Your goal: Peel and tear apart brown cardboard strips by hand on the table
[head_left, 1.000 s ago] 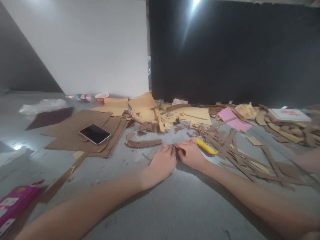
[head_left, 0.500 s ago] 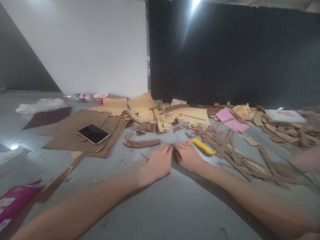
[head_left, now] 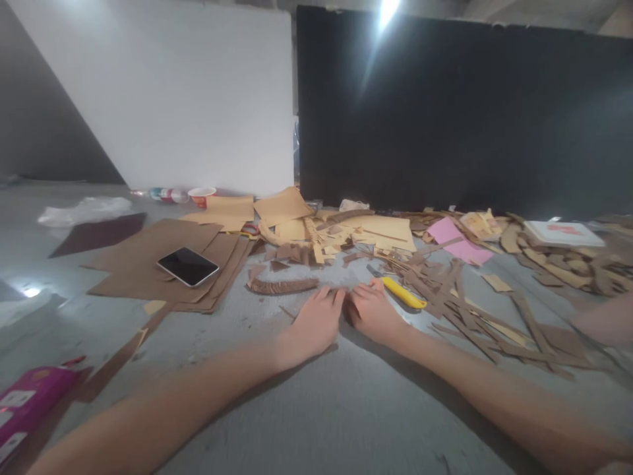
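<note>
My left hand [head_left: 316, 321] and my right hand [head_left: 374, 310] meet near the middle of the table, fingers curled and pressed together. Between them a little of a brown cardboard strip [head_left: 347, 305] shows, gripped by both. Most of it is covered by my fingers, and a brown edge peeks out under the left palm. Just beyond the left hand lies a curved, ridged brown cardboard piece [head_left: 283, 285]. A yellow-handled utility knife [head_left: 404, 293] rests close by the right hand, apart from it.
Brown cardboard sheets [head_left: 148, 264] carry a phone [head_left: 188, 266] at left. Cut cardboard strips [head_left: 475, 323] spread to the right, near another person's blurred arm [head_left: 603, 320]. A pink sheet [head_left: 457, 239] and a white box [head_left: 564, 232] lie farther back. A magenta device [head_left: 37, 399] sits front left.
My hands stay together in nearly the same place, with only slight finger shifts. The whole view has moved a little, so things appear slightly lower.
</note>
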`<state>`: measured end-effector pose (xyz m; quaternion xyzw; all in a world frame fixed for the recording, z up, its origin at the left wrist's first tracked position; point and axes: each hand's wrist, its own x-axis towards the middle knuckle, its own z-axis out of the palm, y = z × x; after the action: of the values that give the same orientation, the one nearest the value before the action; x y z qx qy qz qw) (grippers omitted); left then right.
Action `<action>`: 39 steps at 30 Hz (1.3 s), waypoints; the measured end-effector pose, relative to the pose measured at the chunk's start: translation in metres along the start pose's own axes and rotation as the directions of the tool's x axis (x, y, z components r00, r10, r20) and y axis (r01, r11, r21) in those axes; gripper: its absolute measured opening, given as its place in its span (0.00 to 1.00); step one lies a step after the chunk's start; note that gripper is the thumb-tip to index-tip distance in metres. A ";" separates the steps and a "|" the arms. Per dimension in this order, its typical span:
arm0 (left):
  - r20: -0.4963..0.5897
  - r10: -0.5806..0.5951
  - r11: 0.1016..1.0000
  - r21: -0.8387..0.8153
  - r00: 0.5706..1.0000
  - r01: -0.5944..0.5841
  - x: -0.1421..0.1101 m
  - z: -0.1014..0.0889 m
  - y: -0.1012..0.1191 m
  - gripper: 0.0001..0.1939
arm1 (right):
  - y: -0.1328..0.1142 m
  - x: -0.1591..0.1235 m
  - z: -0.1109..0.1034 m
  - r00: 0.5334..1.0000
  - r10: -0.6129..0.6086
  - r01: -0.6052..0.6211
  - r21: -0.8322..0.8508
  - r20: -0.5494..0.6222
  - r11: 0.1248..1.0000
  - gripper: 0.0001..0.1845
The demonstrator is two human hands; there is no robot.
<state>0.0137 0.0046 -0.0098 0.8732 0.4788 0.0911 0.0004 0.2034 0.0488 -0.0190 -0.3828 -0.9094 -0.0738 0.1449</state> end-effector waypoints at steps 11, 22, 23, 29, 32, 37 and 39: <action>-0.050 0.097 0.995 -0.023 0.994 -0.099 0.005 0.007 -0.011 0.21 | 0.006 0.000 0.002 0.997 0.054 -0.051 0.071 -0.050 0.996 0.11; -0.089 0.053 0.999 0.000 0.995 -0.053 0.005 0.009 -0.025 0.20 | 0.019 0.002 0.016 0.993 0.047 -0.031 0.151 -0.104 0.988 0.13; -0.078 0.058 0.998 0.019 0.995 -0.056 0.005 0.009 -0.025 0.19 | 0.020 0.002 0.017 0.993 0.042 -0.025 0.149 -0.113 0.989 0.13; -0.066 0.049 0.998 0.041 0.997 -0.046 0.006 0.007 -0.022 0.18 | 0.023 0.001 0.019 0.990 -0.006 0.029 0.157 -0.143 0.987 0.15; -0.090 0.022 1.000 -0.006 0.996 -0.022 0.007 0.010 -0.023 0.18 | 0.024 0.001 0.020 0.986 -0.057 0.081 0.152 -0.156 0.985 0.16; -0.124 -0.022 0.999 -0.037 0.992 0.018 0.006 0.013 -0.024 0.18 | 0.025 0.002 0.021 0.986 -0.099 0.120 0.162 -0.136 0.979 0.17; -0.128 -0.039 0.999 -0.040 0.991 0.034 0.006 0.013 -0.024 0.19 | 0.026 0.001 0.020 0.985 -0.118 0.137 0.158 -0.129 0.978 0.17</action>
<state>-0.0013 0.0236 -0.0236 0.8565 0.4918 0.1561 -0.0120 0.2168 0.0725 -0.0371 -0.3051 -0.9248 -0.0297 0.2253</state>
